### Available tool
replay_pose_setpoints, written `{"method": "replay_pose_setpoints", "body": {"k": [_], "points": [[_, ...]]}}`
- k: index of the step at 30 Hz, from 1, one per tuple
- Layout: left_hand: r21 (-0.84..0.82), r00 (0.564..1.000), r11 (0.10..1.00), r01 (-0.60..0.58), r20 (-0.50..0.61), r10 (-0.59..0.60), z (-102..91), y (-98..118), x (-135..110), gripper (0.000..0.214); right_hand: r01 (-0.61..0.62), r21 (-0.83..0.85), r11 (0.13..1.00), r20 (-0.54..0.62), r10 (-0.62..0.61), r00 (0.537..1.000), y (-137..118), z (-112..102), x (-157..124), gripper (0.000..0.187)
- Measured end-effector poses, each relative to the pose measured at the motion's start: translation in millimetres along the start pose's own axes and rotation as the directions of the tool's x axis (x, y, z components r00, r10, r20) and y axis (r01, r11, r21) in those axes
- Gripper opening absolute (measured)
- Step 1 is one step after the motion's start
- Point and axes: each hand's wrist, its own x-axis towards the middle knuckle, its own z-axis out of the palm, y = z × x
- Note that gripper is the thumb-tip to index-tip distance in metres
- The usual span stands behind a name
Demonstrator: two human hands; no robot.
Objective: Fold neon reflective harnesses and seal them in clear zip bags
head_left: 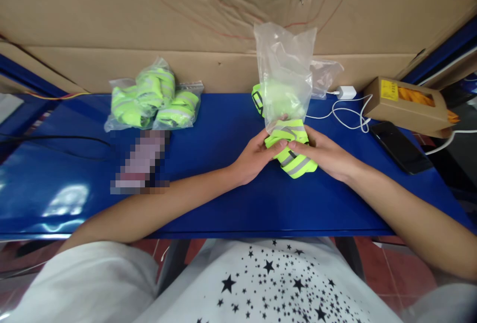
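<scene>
Head view: three clear bags [155,89] of neon-yellow reflective strapping sit at the upper left of the blue surface [208,208]. Right of the frame's centre, your left hand [258,155] grips the left side of a folded neon-yellow reflective strap [299,163], just below a clear plastic bag [285,52]; your right hand [321,150] grips its right side, both thumbs on top. Farther right you have a white charger [346,93], a black smartphone [401,147] and a cardboard box [406,113].
</scene>
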Motion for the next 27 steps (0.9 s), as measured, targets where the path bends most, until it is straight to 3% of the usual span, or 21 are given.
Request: {"method": "replay_pose_setpoints", "body": {"k": [7, 11, 13, 16, 18, 20, 24, 27], "points": [[0.144, 0.997, 0.987, -0.074, 0.022, 0.071, 3.9, 4, 0, 0.070, 0.115, -0.031, 0.993, -0.063, -0.116, 0.991, 0, 0, 0, 0.056], [0.170, 0.991, 0.979, -0.115, 0.086, 0.102, 4.0, 7, 0, 0.083, 0.235, -0.261, 0.936, -0.171, -0.285, 0.943, -1, -8, 1, 0.055], [0.184, 0.984, 0.966, -0.181, 0.040, 0.176, 2.2, 6, 0, 0.073, 0.289, -0.428, 0.856, -0.170, -0.391, 0.905, 1, -11, 2, 0.059], [0.208, 0.955, 0.948, -0.240, -0.123, 0.269, -0.6, 2, 2, 0.045, 0.365, -0.655, 0.661, -0.070, -0.535, 0.842, 5, -12, 1, 0.062], [0.175, 0.941, 0.953, -0.246, -0.194, 0.278, -2.1, 0, 4, 0.035, 0.398, -0.755, 0.521, 0.008, -0.600, 0.800, 7, -10, -1, 0.062], [0.112, 0.937, 0.966, -0.231, -0.242, 0.252, -3.6, -2, 6, 0.031, 0.412, -0.786, 0.461, 0.049, -0.618, 0.784, 7, -8, -2, 0.063], [-0.052, 0.946, 0.990, -0.134, -0.304, 0.112, -8.0, -1, 9, 0.030, 0.371, -0.714, 0.594, -0.069, -0.587, 0.806, 5, -11, 0, 0.063], [-0.099, 0.963, 0.991, -0.086, -0.264, 0.058, -10.2, 2, 10, 0.044, 0.346, -0.628, 0.697, -0.228, -0.590, 0.774, 3, -14, 3, 0.062]]}}
